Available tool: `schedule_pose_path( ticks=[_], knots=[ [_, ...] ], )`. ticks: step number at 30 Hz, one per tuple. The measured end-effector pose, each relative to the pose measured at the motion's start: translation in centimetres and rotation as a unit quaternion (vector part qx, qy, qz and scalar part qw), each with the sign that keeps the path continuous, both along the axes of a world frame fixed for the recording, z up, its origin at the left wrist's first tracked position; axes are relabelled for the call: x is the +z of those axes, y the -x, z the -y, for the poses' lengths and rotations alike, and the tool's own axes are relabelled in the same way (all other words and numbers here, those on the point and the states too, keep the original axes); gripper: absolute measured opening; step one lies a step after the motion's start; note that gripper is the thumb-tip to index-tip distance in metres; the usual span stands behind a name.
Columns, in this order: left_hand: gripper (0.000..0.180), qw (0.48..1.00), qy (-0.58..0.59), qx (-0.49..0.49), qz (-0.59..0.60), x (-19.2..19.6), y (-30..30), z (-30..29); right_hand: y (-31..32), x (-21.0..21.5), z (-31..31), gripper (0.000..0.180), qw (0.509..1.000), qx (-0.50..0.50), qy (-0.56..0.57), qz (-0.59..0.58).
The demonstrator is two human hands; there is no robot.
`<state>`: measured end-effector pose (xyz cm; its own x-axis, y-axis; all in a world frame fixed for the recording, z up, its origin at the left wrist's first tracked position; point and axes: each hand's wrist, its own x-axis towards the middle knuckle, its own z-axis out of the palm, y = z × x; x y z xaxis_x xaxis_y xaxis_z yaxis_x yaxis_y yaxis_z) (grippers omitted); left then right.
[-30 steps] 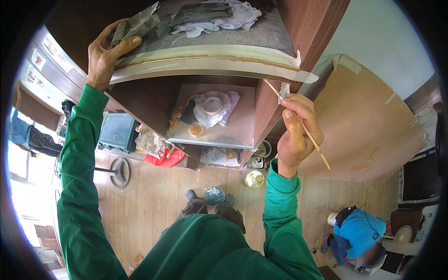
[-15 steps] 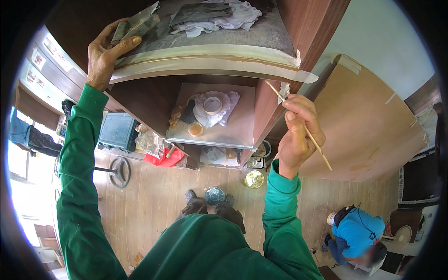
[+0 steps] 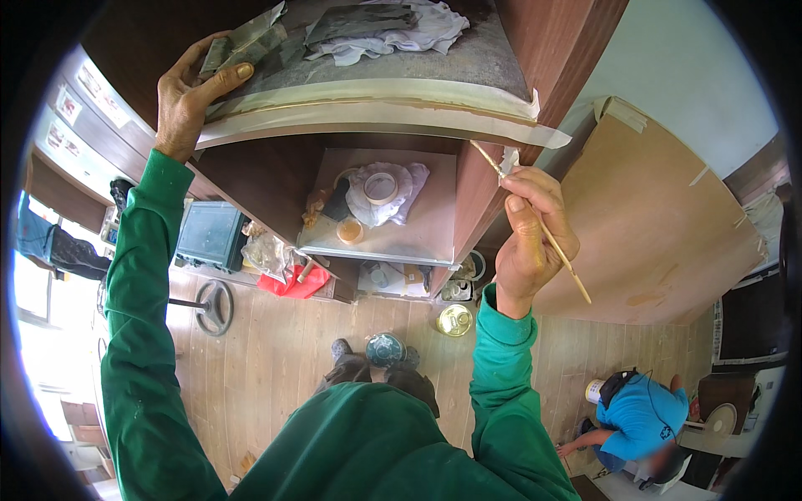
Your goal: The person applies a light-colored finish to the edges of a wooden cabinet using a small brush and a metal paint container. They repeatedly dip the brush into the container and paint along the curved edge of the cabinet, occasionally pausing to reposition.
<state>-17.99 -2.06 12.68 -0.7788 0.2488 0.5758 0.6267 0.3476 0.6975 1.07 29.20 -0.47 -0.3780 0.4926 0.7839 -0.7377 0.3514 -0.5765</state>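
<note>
At the upper shelf's left front corner, my left hand (image 3: 185, 104) is closed on a grey, smeared thin sheet or plate (image 3: 251, 40), whose exact kind I cannot make out. Its thumb lies along the shelf's front edge. Pinched in my right hand (image 3: 535, 234) is a thin paintbrush (image 3: 566, 265), slanting with its upper end just below the shelf edge. Whether that end touches the edge I cannot tell. Strips of pale masking tape (image 3: 368, 92) run along the curved front edge. White cloth (image 3: 434, 35) and a dark grey sheet (image 3: 359, 23) lie farther back on the shelf.
In the lower compartment are a tape roll (image 3: 381, 189) on white cloth and a cup of orange-tan liquid (image 3: 350, 231). A gold-coloured tin (image 3: 454, 321) stands on the floor. A covered brown panel (image 3: 660, 225) fills the right side. Another person in blue (image 3: 643, 413) crouches at lower right.
My right hand has shifted the paintbrush slightly left and up along the shelf edge. My left hand stays put. The crouching person's arm has moved outward.
</note>
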Motion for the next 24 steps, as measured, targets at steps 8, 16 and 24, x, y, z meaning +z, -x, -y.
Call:
schedule_pose_path(
  ticks=[8,16,24],
  knots=[
    [0.062,1.0,-0.014,-0.021,-0.001,0.03,0.01,0.14,-0.03,-0.17,-0.06,0.015,1.0,0.007,0.028,0.006],
    [0.065,1.0,-0.002,-0.006,0.0,0.01,0.13,0.14,0.02,-0.51,-0.46,0.016,1.0,-0.003,0.028,0.005],
    [0.065,1.0,-0.006,-0.012,0.002,0.01,0.18,0.15,-0.35,-0.6,-0.68,0.014,0.998,-0.004,0.053,0.016]
  ],
)
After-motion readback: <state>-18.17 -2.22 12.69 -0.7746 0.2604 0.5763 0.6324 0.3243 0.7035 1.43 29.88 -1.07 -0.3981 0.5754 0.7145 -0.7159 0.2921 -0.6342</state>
